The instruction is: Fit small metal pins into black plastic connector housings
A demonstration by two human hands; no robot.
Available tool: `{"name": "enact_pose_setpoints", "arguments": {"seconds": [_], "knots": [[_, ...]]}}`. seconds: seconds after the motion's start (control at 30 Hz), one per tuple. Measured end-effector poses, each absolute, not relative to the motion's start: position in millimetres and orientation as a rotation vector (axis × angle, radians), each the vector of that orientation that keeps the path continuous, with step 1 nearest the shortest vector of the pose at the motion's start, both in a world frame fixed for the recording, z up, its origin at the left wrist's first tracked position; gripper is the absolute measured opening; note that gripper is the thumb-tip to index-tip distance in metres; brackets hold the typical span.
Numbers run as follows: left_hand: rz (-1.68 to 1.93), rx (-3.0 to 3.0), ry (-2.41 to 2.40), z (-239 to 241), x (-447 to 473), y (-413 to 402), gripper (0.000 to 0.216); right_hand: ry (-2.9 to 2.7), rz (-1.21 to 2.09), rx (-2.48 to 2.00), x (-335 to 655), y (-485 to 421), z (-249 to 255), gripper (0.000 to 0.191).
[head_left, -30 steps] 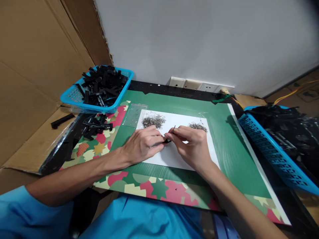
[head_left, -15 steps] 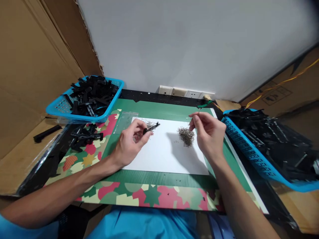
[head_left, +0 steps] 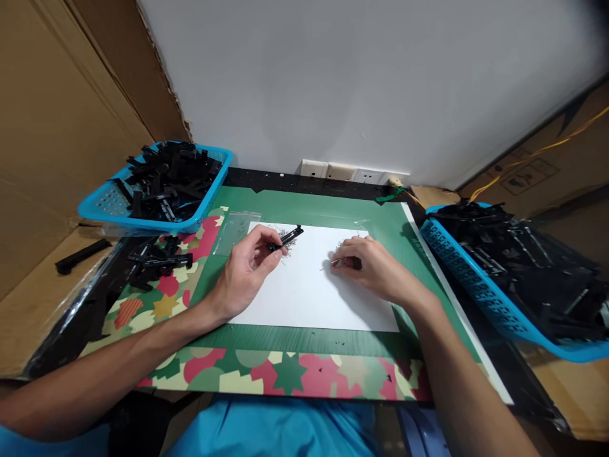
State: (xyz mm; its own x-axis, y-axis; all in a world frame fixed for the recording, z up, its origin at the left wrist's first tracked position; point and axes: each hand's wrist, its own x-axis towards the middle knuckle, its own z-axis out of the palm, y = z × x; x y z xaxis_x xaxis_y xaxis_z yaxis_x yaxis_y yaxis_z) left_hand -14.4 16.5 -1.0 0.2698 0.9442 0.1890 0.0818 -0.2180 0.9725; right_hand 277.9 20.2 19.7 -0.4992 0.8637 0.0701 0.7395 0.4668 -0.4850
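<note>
Between thumb and fingers, my left hand grips a slim black plastic part, its far end tilted up to the right. Behind that hand lies a pile of small thin metal pieces on a white sheet. My right hand is lowered over a second pile of small metal springs or clips, mostly hidden under it. Its thumb and fingertips are pinched together at the pile's left side; whatever is between them is too small to name.
A blue basket heaped with black parts stands at the back left, another blue basket at the right. Loose black parts lie left on the patterned mat. A clear bag lies behind my left hand. Sockets line the wall.
My right hand has come down and left from above the right pile and now covers most of it. The left hand stays nearly in place, the black part turned slightly.
</note>
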Motion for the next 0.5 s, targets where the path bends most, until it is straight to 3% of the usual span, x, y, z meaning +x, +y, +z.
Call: {"name": "enact_pose_setpoints", "arguments": {"seconds": [0.17, 0.5], "knots": [[1.078, 1.716, 0.974, -0.6, -16.1, 15.9, 0.011, -2.426, 0.588, -1.371, 275.6, 20.3, 16.5, 0.011], [0.962, 1.798, 0.993, 1.2, -16.3, 10.9, 0.021, -2.415, 0.711, -1.301, 267.8, 13.9, 24.0, 0.011]]}}
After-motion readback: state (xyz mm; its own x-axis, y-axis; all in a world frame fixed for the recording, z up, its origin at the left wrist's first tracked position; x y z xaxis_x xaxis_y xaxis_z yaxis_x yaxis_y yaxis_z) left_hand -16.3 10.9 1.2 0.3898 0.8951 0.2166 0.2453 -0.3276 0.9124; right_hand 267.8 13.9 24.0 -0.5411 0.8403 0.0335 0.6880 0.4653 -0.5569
